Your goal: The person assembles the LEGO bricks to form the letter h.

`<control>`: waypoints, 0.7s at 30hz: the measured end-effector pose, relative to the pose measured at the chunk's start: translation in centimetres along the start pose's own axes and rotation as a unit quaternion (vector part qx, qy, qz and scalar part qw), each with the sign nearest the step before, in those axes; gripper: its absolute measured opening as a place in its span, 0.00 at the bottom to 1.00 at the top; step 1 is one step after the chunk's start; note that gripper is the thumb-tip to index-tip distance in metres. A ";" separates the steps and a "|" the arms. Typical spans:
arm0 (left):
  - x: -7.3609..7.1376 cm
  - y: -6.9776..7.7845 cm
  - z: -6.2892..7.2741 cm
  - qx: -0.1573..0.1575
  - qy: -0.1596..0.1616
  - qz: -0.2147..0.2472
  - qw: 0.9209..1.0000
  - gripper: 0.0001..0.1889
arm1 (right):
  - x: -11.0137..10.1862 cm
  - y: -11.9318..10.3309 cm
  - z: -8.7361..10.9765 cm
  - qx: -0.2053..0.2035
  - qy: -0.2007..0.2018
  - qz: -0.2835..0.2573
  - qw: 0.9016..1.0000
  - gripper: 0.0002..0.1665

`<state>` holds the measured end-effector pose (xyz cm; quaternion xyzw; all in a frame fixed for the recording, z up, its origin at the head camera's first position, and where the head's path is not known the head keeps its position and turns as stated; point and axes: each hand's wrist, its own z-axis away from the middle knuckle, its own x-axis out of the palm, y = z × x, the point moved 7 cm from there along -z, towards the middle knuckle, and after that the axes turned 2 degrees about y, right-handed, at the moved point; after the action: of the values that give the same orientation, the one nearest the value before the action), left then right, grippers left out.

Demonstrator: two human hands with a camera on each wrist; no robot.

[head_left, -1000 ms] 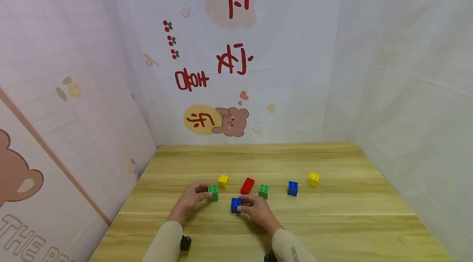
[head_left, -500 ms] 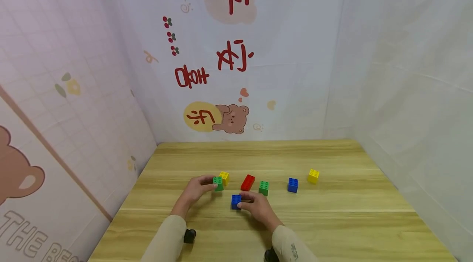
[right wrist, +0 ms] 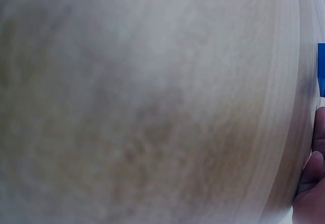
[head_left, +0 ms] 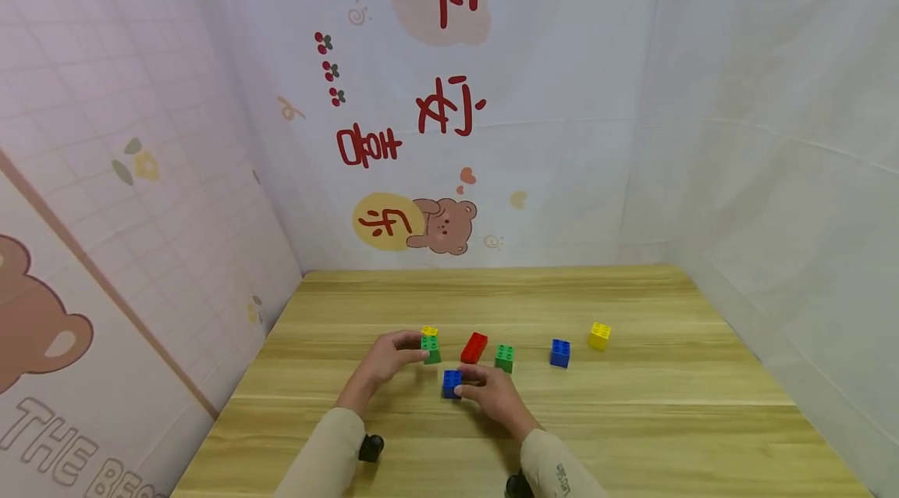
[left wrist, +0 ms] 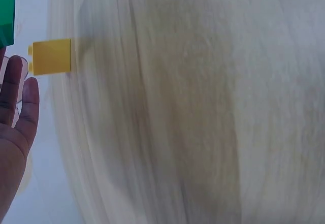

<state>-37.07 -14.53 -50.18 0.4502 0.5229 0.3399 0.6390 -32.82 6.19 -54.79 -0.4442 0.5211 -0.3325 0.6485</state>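
My left hand (head_left: pixel 389 358) pinches a green toy brick (head_left: pixel 431 350) between thumb and fingers, lifted off the table. In the left wrist view that green brick (left wrist: pixel 6 18) shows at the left edge, above the fingers. Behind it in the head view, a yellow brick (head_left: pixel 430 330) is partly hidden. My right hand (head_left: pixel 495 395) pinches a blue brick (head_left: pixel 452 384) by its right side, near the middle of the table; I cannot tell whether it touches the wood. Only a sliver of the blue brick (right wrist: pixel 321 70) shows in the right wrist view.
A long red brick (head_left: pixel 474 347) and a second green brick (head_left: pixel 504 358) lie just beyond my right hand. Farther right stand another blue brick (head_left: pixel 560 353) and another yellow brick (head_left: pixel 599 336). Printed cloth walls (head_left: pixel 562 131) enclose the wooden table (head_left: pixel 667 420) at the back and sides.
My left hand has lifted the green brick and carried it rightward, in front of the yellow brick. My right hand keeps holding the blue brick in nearly the same place.
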 end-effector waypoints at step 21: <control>3.1 1.1 0.8 0.035 -0.076 -0.027 0.996 0.21 | 0.0 -0.1 0.0 -0.029 0.003 0.011 1.000 0.26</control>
<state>-35.61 -11.49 -50.26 0.4823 0.4970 0.2685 0.6696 -32.85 6.17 -54.74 -0.4562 0.5370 -0.3117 0.6374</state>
